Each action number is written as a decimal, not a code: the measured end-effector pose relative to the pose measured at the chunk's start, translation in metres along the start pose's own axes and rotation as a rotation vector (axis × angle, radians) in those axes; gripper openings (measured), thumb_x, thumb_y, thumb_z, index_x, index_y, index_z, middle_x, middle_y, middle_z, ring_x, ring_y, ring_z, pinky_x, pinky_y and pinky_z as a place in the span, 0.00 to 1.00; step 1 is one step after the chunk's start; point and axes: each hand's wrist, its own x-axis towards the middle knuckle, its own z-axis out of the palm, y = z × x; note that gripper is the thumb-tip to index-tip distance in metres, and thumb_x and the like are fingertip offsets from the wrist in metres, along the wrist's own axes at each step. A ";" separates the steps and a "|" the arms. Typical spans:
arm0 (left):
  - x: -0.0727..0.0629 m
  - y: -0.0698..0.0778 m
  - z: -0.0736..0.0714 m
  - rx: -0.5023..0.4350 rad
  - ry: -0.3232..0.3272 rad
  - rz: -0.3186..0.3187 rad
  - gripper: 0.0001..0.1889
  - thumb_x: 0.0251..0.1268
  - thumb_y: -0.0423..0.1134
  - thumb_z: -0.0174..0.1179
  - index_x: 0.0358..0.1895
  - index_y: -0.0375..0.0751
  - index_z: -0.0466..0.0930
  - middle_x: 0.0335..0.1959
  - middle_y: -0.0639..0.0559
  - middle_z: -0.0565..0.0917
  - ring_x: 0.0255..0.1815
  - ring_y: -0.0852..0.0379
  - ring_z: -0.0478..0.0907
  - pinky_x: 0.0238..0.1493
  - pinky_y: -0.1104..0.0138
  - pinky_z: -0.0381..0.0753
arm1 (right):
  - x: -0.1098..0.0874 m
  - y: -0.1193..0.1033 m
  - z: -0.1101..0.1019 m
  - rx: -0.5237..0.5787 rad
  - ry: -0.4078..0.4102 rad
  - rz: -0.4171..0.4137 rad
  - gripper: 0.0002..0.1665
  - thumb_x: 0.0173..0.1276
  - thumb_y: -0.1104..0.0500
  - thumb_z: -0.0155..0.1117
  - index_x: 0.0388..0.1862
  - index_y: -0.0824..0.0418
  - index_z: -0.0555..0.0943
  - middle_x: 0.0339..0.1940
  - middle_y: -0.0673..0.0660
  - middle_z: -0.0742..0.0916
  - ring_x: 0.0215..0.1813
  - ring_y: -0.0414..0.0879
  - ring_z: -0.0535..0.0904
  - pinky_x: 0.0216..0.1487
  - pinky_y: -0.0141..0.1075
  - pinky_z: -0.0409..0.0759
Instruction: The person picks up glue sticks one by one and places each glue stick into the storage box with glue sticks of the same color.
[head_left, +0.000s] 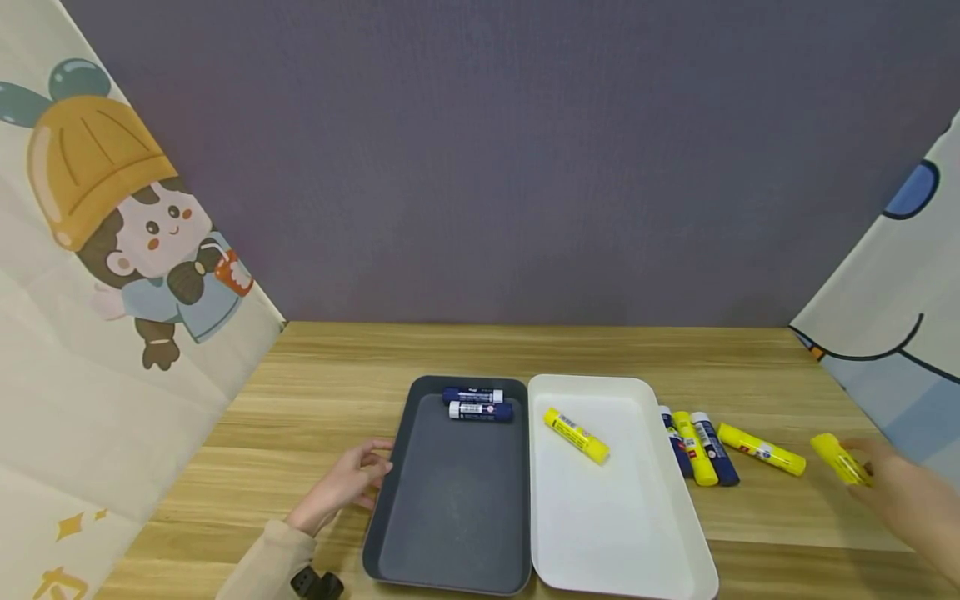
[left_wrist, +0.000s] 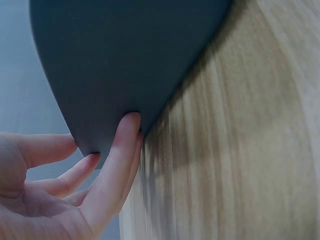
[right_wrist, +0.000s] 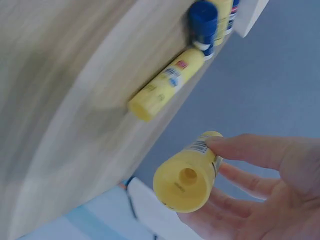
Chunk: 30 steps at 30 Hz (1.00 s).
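My right hand [head_left: 896,487] holds a yellow glue stick [right_wrist: 187,175] above the right side of the table, thumb on one side and fingers on the other. Its hollow round end faces the right wrist camera. At the left, my left hand [head_left: 347,482] touches the side of a dark grey tray [head_left: 450,508]. In the left wrist view, fairly straight fingers [left_wrist: 122,145] rest against the tray's outer wall, with the thumb at its rim. Two dark blue glue sticks [head_left: 480,412] lie in that tray. One yellow glue stick [head_left: 576,435] lies in the white tray [head_left: 615,517].
Right of the white tray, blue glue sticks [head_left: 714,450] and a yellow glue stick [head_left: 695,450] lie side by side. Another yellow glue stick [head_left: 761,450] lies apart, nearer my right hand. A grey panel [head_left: 525,167] rises behind the wooden table [head_left: 337,375].
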 end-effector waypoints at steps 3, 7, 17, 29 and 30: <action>0.000 0.000 0.000 0.007 0.004 0.001 0.21 0.64 0.34 0.48 0.58 0.28 0.61 0.40 0.38 0.75 0.28 0.54 0.73 0.22 0.62 0.78 | 0.001 -0.013 -0.005 -0.025 0.028 -0.043 0.36 0.45 0.67 0.68 0.48 0.80 0.60 0.26 0.72 0.76 0.24 0.57 0.74 0.19 0.42 0.73; 0.000 0.000 0.000 0.007 0.005 -0.003 0.20 0.64 0.34 0.47 0.58 0.28 0.61 0.40 0.38 0.74 0.28 0.54 0.73 0.22 0.62 0.78 | -0.003 -0.041 -0.022 -0.017 -0.021 -0.081 0.36 0.48 0.65 0.67 0.50 0.80 0.61 0.29 0.74 0.76 0.25 0.58 0.74 0.20 0.43 0.73; 0.000 0.001 0.000 0.000 0.000 -0.009 0.21 0.64 0.34 0.47 0.58 0.28 0.61 0.40 0.39 0.74 0.28 0.54 0.73 0.22 0.62 0.78 | -0.002 -0.089 -0.034 -0.012 -0.034 -0.166 0.31 0.52 0.64 0.65 0.51 0.76 0.64 0.33 0.74 0.78 0.28 0.59 0.76 0.21 0.45 0.74; 0.001 0.000 0.000 -0.006 -0.004 -0.006 0.21 0.64 0.34 0.47 0.58 0.28 0.60 0.39 0.39 0.74 0.28 0.54 0.73 0.22 0.61 0.78 | -0.002 -0.138 -0.036 0.055 -0.019 -0.252 0.31 0.52 0.65 0.63 0.54 0.74 0.66 0.36 0.72 0.78 0.24 0.51 0.73 0.19 0.39 0.71; 0.001 0.000 0.000 -0.004 -0.002 -0.008 0.21 0.64 0.34 0.47 0.58 0.28 0.60 0.40 0.39 0.74 0.28 0.54 0.72 0.22 0.61 0.78 | -0.003 -0.141 -0.036 0.069 -0.019 -0.260 0.30 0.52 0.66 0.62 0.54 0.74 0.66 0.37 0.72 0.78 0.21 0.48 0.71 0.17 0.36 0.69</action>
